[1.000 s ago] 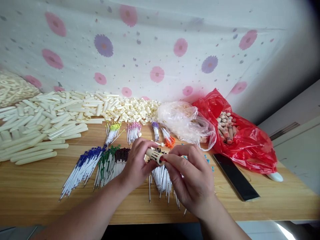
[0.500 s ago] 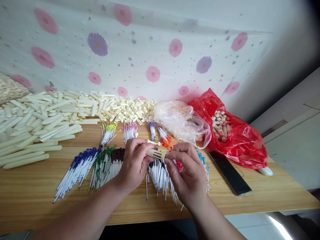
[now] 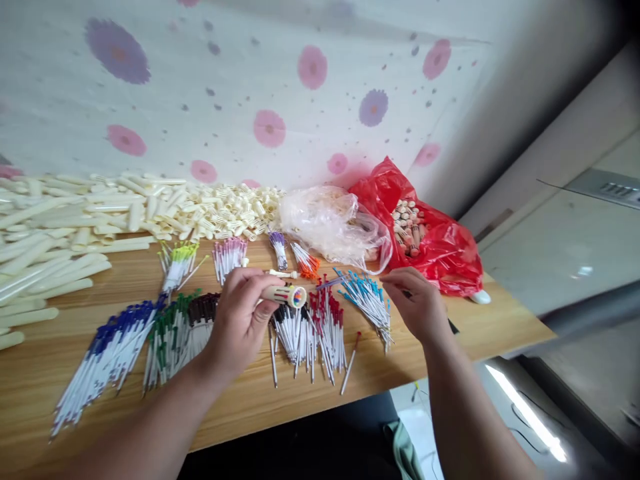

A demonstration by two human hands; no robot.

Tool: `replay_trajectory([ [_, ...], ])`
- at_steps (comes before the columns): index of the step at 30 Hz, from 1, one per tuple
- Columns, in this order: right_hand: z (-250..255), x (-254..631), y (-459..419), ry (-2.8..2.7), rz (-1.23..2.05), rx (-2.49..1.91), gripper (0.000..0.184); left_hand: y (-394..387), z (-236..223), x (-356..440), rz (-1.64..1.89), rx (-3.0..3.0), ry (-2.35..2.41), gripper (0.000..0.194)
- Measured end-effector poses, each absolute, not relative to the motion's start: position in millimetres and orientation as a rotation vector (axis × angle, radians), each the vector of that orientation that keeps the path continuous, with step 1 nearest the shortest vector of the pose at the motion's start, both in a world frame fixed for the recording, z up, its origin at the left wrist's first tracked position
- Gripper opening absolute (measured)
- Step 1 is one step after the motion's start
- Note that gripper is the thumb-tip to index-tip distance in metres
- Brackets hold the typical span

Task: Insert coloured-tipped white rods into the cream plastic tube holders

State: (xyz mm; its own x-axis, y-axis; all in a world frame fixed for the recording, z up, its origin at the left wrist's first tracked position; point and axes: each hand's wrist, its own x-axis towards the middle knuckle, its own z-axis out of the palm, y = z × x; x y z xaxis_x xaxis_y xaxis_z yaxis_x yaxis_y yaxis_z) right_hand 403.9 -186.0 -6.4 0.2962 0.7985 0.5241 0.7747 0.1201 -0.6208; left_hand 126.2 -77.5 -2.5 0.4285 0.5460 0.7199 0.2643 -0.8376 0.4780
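Note:
My left hand (image 3: 245, 307) is closed around a cream slotted pen barrel (image 3: 277, 294). The barrel's round end faces me and shows several coloured ends inside. Apart from it, on the right, my right hand (image 3: 417, 300) hovers over the table in front of the red bag. Its fingers are drawn together, and whatever may be between them is hidden. Below the barrel lie black-ended refills (image 3: 293, 337) and red-ended refills (image 3: 327, 327). Between my hands lies a fan of light-blue-ended refills (image 3: 367, 300). A small cream pen part (image 3: 283, 274) rests behind the barrel.
Blue (image 3: 107, 353), green (image 3: 167, 340), yellow (image 3: 177, 260), pink (image 3: 230, 255), purple (image 3: 279, 248) and orange (image 3: 306, 260) refill bundles spread leftward and behind. Cream tubes (image 3: 65, 227) are heaped back left. A clear bag (image 3: 330, 223) adjoins a red bag (image 3: 450, 257) of slotted parts.
My right hand has let go of the barrel's end and moved right, towards the red bag. The barrel's end now faces me. The view has swung to the right.

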Motion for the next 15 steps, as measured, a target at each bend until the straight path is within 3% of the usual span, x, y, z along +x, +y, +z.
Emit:
replay_trajectory([
  [4,-30,430,-215,-1.667,0.146,-2.045,0.014,-76,-3,128,1.350,2.347,0.657,0.032],
  [11,-42,407,-209,-1.739,-0.027,-2.094,0.016,-72,-8,130,1.326,2.325,0.704,0.029],
  [15,-35,393,-188,-1.773,0.100,-2.179,0.013,-71,-8,130,1.295,2.320,0.737,0.033],
])
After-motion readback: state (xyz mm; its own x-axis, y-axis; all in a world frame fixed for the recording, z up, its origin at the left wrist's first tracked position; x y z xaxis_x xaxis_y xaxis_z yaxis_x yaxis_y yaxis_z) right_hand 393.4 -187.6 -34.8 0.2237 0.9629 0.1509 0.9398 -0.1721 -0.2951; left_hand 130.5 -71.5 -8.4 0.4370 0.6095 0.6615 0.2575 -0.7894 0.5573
